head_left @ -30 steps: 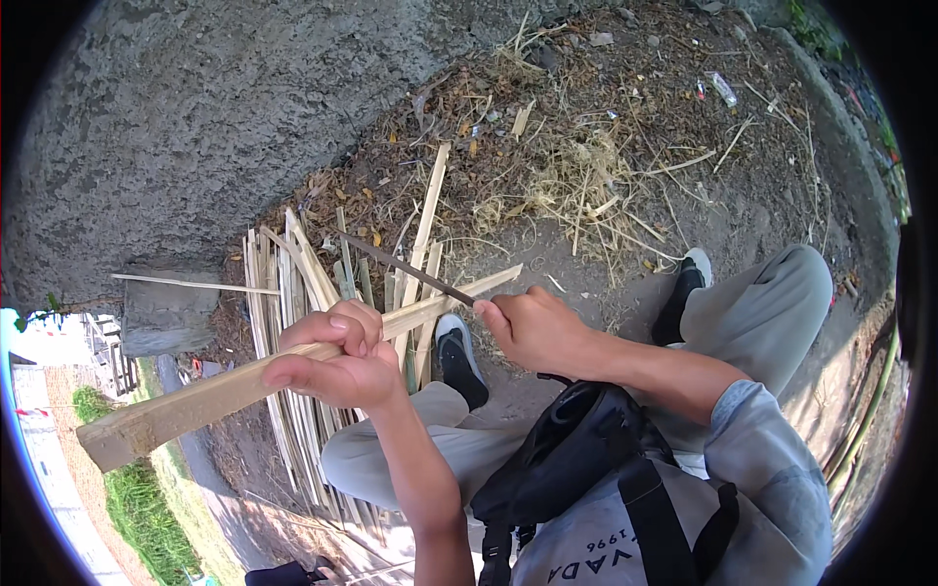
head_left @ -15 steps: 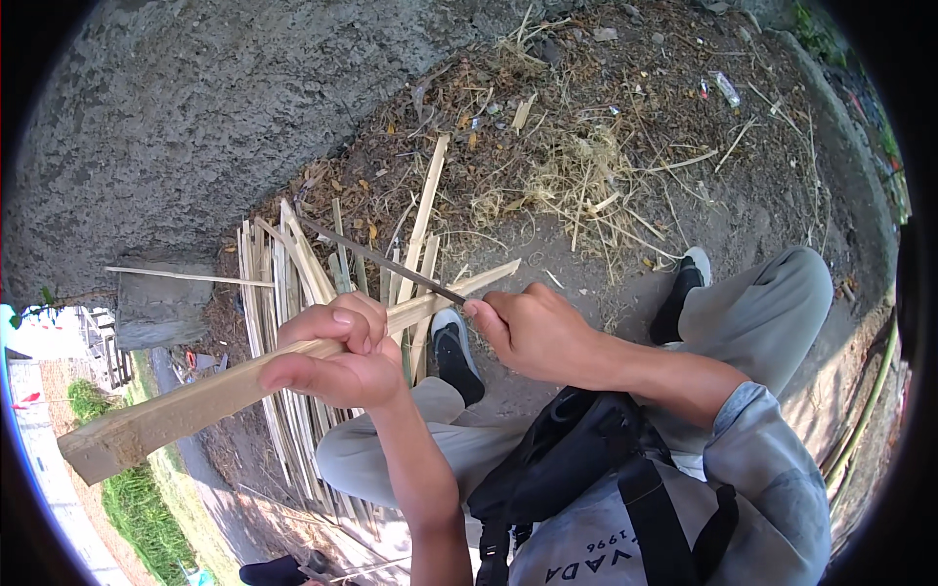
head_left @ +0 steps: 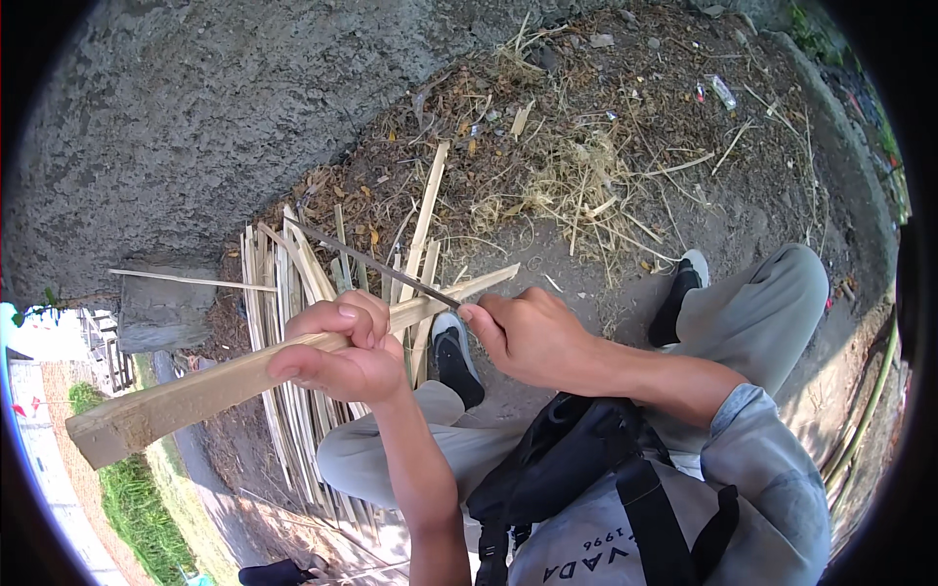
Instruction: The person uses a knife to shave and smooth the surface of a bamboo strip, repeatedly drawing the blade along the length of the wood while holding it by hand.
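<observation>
My left hand (head_left: 352, 354) is closed around a long pale strip of split wood, probably bamboo (head_left: 186, 398). Its thick squared end points to the lower left, and its thinner end reaches past my right hand's side toward the middle. In my right hand (head_left: 532, 337) is the handle, mostly hidden, of a long thin dark blade (head_left: 376, 266). That blade slants up and left from my fist and crosses above the strip near its thinner half. Whether its edge touches the wood I cannot tell.
Many pale split strips (head_left: 293, 420) lie in a pile under my left arm. A concrete wall (head_left: 195, 127) rises at the upper left, with a block (head_left: 166, 311) below it. Curly shavings (head_left: 591, 181) and dry leaves litter the ground ahead. A black bag (head_left: 572, 454) hangs at my front.
The strip's thick end has shifted slightly right and up with my left hand. My right hand and the blade have moved slightly left.
</observation>
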Tool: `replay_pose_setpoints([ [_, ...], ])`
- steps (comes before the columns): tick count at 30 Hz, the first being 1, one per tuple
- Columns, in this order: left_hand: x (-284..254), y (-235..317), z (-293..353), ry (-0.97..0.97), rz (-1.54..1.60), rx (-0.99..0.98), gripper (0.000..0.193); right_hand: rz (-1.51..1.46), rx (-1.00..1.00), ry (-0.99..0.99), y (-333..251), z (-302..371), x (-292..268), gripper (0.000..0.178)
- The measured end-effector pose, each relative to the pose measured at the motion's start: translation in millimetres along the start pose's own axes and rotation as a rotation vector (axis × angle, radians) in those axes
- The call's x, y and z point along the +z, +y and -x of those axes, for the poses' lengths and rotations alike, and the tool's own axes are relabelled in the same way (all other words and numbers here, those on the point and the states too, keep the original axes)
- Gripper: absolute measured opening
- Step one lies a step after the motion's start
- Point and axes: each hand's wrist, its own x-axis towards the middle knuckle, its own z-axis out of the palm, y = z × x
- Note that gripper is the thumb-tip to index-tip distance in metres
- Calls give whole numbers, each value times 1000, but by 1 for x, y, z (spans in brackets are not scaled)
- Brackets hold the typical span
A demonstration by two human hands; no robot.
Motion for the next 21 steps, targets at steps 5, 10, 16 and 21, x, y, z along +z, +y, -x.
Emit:
replay_pose_setpoints([
  [5,3,1,0,-27,27,14,65,-14,39,-12,-4,3,-2,40],
  [10,-2,3,3,19,20,-13,65,-1,-14,-8,0,4,1,34],
  [16,11,3,3,-18,-25,14,64,39,-21,12,-3,6,-3,35],
  [21,-1,-2,3,45,-14,-10,64,74,43,-29,17,4,7,35],
])
